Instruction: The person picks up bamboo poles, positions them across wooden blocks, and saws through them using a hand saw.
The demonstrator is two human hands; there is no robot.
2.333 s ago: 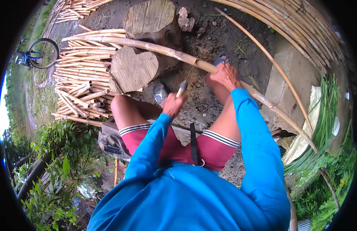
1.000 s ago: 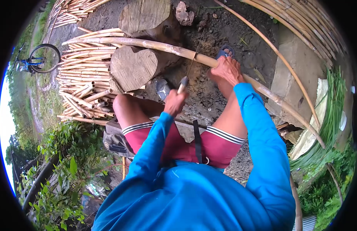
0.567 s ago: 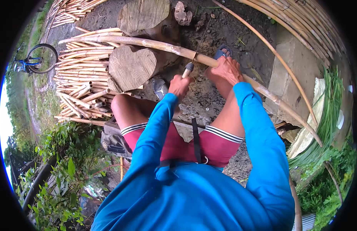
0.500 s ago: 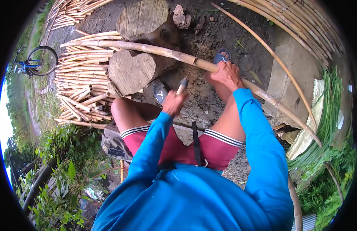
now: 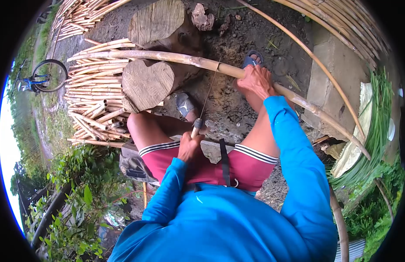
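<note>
A long bamboo pole (image 5: 165, 56) crosses from the cane pile at the left, past the stumps, to the lower right. My right hand (image 5: 257, 82) is closed round it, near my sandalled foot. Low between my thighs, my left hand (image 5: 189, 146) grips the handle of a thin-bladed saw (image 5: 207, 97). The blade slants up to the pole, its upper part against the pole just left of my right hand, with only a short tip showing beyond.
Two wooden stumps (image 5: 148, 84) stand left of centre beside stacked cut canes (image 5: 95, 81). Long poles (image 5: 342, 22) lie at the upper right, above a concrete block (image 5: 331, 81). Long green leaves (image 5: 379, 118) are at the right, leafy plants at the lower left and a bicycle (image 5: 49, 75) far left.
My left hand has drawn the saw down towards my lap, so more blade shows below the pole. My right hand keeps its hold on the pole. The view has shifted slightly.
</note>
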